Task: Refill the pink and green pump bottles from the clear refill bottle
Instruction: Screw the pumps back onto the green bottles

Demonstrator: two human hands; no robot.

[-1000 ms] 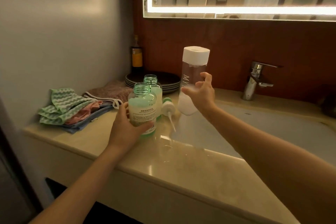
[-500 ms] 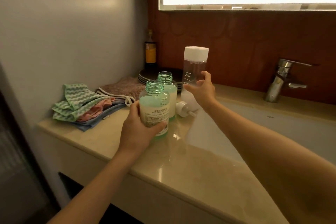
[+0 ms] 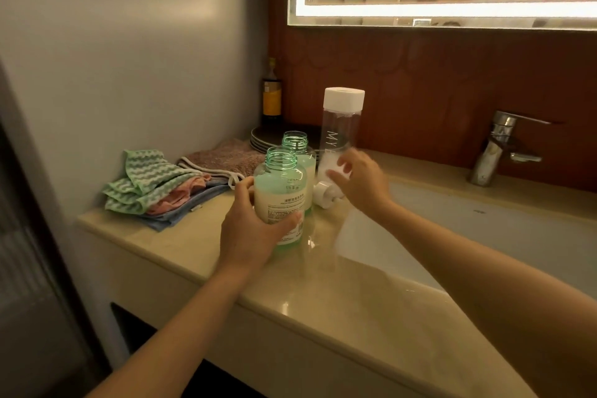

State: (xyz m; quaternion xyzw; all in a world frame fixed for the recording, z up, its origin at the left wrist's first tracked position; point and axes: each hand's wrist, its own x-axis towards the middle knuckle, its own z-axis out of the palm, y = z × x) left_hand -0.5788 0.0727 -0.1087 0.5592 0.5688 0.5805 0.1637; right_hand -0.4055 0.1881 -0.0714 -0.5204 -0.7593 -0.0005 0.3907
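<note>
Left hand (image 3: 248, 229) has its fingers wrapped round the near green bottle (image 3: 281, 191), upright on the surface (image 3: 355, 300). Right hand (image 3: 358, 186), blurred, fingers loosely spread, gripping nothing, low beside the clear refill bottle (image 3: 342, 126) standing farther back.

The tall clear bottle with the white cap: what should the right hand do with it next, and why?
Probably close the right hand round the clear refill bottle, so that its white cap, which is still on, can come off. The left hand holds a green pump bottle with its neck open, ready for pouring. The right hand, blurred, is right at the refill bottle's base.
</note>
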